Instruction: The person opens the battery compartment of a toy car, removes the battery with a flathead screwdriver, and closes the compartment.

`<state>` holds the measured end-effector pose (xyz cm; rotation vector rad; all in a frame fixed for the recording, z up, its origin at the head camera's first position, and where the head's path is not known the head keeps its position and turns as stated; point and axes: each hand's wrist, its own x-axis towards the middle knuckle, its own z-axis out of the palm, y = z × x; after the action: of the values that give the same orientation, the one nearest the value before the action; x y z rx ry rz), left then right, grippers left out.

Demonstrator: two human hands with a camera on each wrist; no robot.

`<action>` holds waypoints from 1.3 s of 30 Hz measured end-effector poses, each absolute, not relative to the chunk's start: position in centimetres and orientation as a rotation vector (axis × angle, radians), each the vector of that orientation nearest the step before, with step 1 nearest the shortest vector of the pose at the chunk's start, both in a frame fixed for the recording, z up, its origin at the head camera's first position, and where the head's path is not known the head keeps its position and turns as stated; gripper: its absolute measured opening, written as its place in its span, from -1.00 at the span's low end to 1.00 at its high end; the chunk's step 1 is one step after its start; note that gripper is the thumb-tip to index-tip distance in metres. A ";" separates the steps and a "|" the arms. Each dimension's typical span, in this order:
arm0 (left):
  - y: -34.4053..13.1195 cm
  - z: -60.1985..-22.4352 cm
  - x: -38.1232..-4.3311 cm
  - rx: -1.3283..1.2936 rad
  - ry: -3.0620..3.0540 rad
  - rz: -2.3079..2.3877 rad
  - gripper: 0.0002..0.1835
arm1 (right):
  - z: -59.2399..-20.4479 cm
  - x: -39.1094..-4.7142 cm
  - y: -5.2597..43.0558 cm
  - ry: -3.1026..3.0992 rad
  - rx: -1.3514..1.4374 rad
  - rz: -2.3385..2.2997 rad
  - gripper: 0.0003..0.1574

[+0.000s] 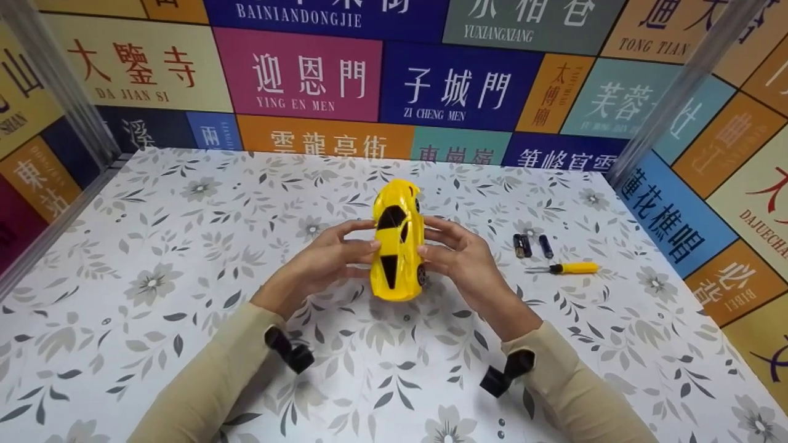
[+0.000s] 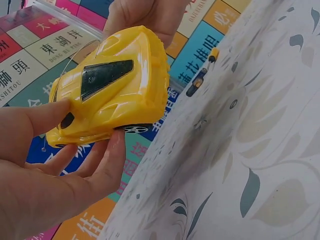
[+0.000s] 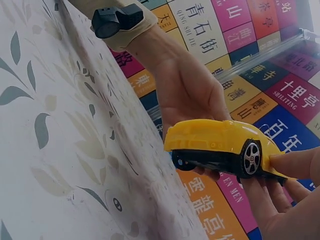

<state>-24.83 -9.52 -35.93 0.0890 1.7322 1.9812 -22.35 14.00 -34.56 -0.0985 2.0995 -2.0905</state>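
A yellow toy car with black windows is held up over the table between both hands, its length pointing away from me. My left hand grips its left side, thumb on top and fingers beneath. On the other side my right hand holds it the same way, thumb near the roof edge. In the left wrist view the car's body shows a dark window panel and a silver-spoked wheel. The right wrist view shows its black underside edge and a wheel beside the right fingers.
To the right on the floral-patterned table lie several small dark batteries. Just below them is a screwdriver with a yellow handle, its tip pointing left. Panels with colourful lettering stand behind and beside the table.
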 end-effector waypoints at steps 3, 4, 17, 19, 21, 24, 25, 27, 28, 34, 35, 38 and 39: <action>-9.4 -35.9 -24.9 0.053 1.757 1.969 -0.37 | -34.7 -22.6 14.1 2.093 -0.059 -2.091 -0.30; -9.4 -35.9 -25.0 0.037 1.766 1.961 -0.37 | -34.8 -22.7 14.2 2.098 -0.044 -2.081 -0.30; -9.0 -36.0 -25.5 -0.129 1.880 1.851 -0.38 | -35.3 -23.0 14.2 2.140 0.019 -2.002 -0.36; -9.0 -36.0 -25.6 -0.164 1.889 1.835 -0.38 | -35.4 -22.9 14.1 2.176 0.008 -1.962 -0.33; -9.0 -36.0 -25.6 -0.195 1.891 1.826 -0.38 | -35.4 -22.9 14.0 2.194 -0.006 -1.926 -0.30; -9.1 -36.1 -25.7 -0.226 1.894 1.831 -0.39 | -35.6 -22.8 13.7 2.208 -0.041 -1.866 -0.20; -9.1 -36.2 -25.7 -0.232 1.895 1.833 -0.39 | -35.6 -22.9 13.6 2.211 -0.049 -1.844 -0.16; -9.2 -36.3 -25.6 -0.236 1.890 1.839 -0.40 | -35.7 -22.9 13.6 2.224 -0.075 -1.796 -0.06; -9.2 -36.4 -25.6 -0.234 1.886 1.844 -0.39 | -35.8 -22.9 13.5 2.232 -0.082 -1.777 -0.02; -9.3 -36.4 -25.7 -0.211 1.909 1.843 -0.39 | -35.7 -23.2 13.2 2.267 -0.067 -1.736 0.04; -9.4 -36.4 -25.8 -0.214 1.925 1.833 -0.39 | -35.7 -23.3 13.1 2.266 -0.059 -1.743 0.04; -9.5 -36.5 -26.1 -0.228 1.961 1.801 -0.39 | -36.0 -23.7 12.7 2.259 -0.038 -1.762 0.02; -9.6 -36.5 -26.2 -0.234 1.974 1.789 -0.38 | -36.1 -23.8 12.6 2.257 -0.030 -1.765 0.01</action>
<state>-26.16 -9.58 -36.48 -0.2337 1.9745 1.7889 -23.81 12.57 -36.06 -0.0297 2.2567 -1.7645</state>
